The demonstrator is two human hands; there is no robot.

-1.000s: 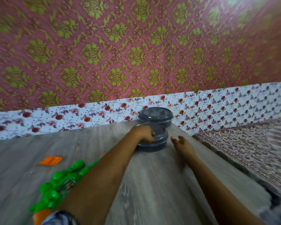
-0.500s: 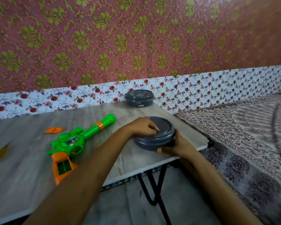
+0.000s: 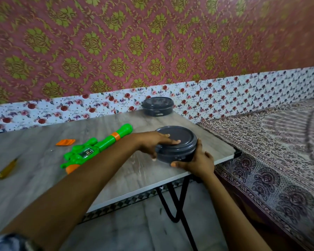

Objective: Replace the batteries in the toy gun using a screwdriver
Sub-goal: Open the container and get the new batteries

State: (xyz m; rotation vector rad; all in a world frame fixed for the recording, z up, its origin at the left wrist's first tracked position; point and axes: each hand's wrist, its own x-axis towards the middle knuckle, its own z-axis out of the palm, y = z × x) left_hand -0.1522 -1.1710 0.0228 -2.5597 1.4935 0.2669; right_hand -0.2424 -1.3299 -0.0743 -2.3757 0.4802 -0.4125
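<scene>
At table (image 3: 134, 178) corner, left hand (image 3: 150, 144) and right hand (image 3: 199, 163) clasping lidded grey tub (image 3: 182, 134), contents hidden

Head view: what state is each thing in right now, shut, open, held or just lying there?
Near container, lid on, gripped by both hands.
Far container, lid on, untouched at the back of the table.
Toy gun, lying on the table, untouched.
Orange piece, lying loose beside the gun.
Screwdriver, lying loose, blurred.
Left hand, fingers across the near lid.
Right hand, gripping the near container's side.
</scene>
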